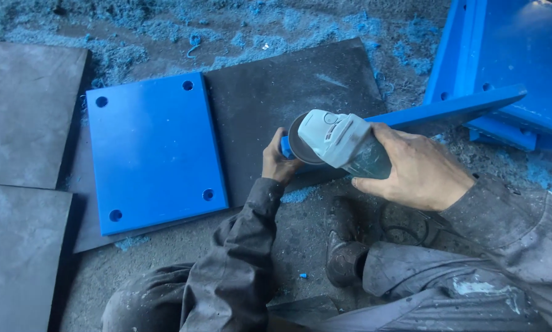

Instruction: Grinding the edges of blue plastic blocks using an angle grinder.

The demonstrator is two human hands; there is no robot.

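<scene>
My right hand (418,172) grips the body of a grey-white angle grinder (340,142). Its dark disc (298,142) meets the near end of a long narrow blue strip (448,108) that runs up to the right. My left hand (278,161) is closed around that end of the strip, just left of the disc. The strip rests over a dark sheet (288,104) on the floor. A blue rectangular plate (153,150) with a hole at each corner lies flat to the left on the same sheet.
Blue shavings (165,27) cover the dusty floor at the top. Grey slabs (27,114) lie at the left. Larger blue panels (515,58) are stacked at the upper right. My dark boot (343,246) and a coiled cable (405,224) sit below the grinder.
</scene>
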